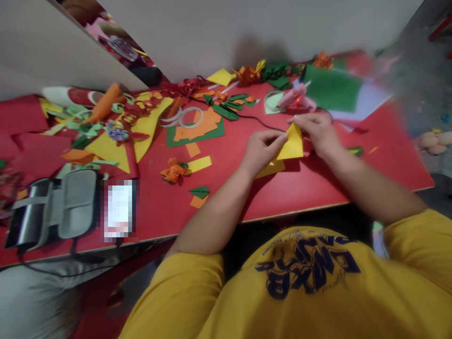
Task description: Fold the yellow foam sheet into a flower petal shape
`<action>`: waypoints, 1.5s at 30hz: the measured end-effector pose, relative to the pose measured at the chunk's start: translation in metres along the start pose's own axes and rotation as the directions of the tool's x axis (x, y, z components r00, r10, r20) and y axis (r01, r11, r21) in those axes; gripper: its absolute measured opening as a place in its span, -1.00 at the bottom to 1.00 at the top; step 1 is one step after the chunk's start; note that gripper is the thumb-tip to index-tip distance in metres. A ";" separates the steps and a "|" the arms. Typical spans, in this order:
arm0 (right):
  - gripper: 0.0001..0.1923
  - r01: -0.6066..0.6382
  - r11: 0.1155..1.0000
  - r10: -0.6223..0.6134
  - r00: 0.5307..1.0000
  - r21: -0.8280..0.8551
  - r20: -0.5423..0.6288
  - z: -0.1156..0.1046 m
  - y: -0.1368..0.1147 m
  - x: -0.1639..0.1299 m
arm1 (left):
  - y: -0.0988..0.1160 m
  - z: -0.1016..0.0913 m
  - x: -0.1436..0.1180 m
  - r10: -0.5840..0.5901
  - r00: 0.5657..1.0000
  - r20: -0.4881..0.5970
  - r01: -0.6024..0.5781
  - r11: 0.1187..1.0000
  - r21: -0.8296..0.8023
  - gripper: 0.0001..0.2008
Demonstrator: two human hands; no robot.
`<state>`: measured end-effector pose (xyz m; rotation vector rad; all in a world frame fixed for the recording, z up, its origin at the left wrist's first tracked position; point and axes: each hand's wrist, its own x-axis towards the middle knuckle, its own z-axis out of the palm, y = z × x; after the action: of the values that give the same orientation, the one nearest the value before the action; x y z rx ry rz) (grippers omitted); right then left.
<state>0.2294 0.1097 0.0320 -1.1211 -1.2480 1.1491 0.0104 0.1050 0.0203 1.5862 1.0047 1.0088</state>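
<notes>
"Paper (293,145), a yellow piece: where is it, exactly?"

"Between both hands, over the right half of the red table (226,197). The left hand (263,148) pinches its left edge with thumb and fingers; the right hand (316,132) pinches at the far tip."

"Which way does it run?"

"It narrows from a wide near edge to that tip, so its long axis seems to point far, leaning slightly right. The right hand is nearer the tip; the near edge hangs free of both."

"And under it?"

"Another yellow sheet (271,168) shows just to the near left, partly covered."

"Further out?"

"A pink glue gun (299,98) is just beyond the right fingertips, with a big green sheet (332,87) to its right. Well left of the hands are an orange flower (174,170), a yellow strip (199,164) touching it and, farther away, a tape roll (191,117)."

"The near left?"

"A phone (119,209), screen lit, beside an open case (77,205)."
</notes>
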 end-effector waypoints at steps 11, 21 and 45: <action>-0.61 0.037 0.998 -0.039 0.999 -0.051 -0.036 -0.009 0.002 0.007 | 0.002 -0.007 0.000 0.002 1.000 0.012 -0.003 0.996 0.088 -0.68; -0.37 -0.127 0.986 0.116 0.987 0.108 0.108 -0.011 0.003 0.011 | -0.023 -0.006 0.014 0.145 0.974 -0.176 -0.151 0.988 -0.022 -0.52; -0.37 0.057 0.998 -0.052 0.985 -0.023 0.167 -0.008 -0.005 0.006 | -0.029 -0.005 0.012 0.057 0.993 -0.106 -0.068 0.993 -0.101 -0.40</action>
<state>0.2373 0.1158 0.0371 -1.0211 -1.4183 1.2063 0.0051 0.1231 -0.0054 1.5002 0.9607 1.1780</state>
